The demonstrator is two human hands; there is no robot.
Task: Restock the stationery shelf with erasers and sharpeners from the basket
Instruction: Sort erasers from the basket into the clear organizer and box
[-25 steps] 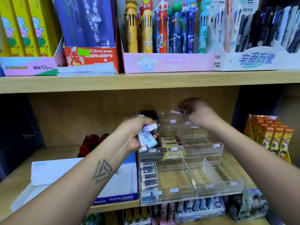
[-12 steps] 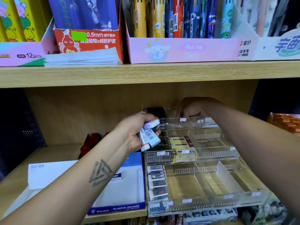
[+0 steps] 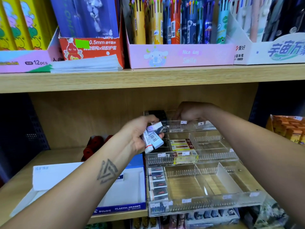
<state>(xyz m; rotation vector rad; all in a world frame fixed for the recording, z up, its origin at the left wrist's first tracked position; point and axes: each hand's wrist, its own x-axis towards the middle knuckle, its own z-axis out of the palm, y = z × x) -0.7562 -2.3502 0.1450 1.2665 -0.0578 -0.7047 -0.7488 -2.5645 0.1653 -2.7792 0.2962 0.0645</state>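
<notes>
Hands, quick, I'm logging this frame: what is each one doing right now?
Left hand: holding a bunch of erasers.
Right hand: reaching into the acrylic organizer's top tier; grip cannot be told.

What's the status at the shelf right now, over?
Left hand grips a bunch of erasers. Right hand reaching into acrylic organizer top tier, grip hidden. Nothing blocking.

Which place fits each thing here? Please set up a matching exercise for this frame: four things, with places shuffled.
Things:
1. bundle of erasers
2. right hand
3. Pilot eraser box
4. pink pen box

Places:
A. upper shelf
B. held in the left hand
C. lower shelf, left of the clear organizer
D. at the organizer's back tier

Pairs: 1-B, 2-D, 3-C, 4-A
</notes>
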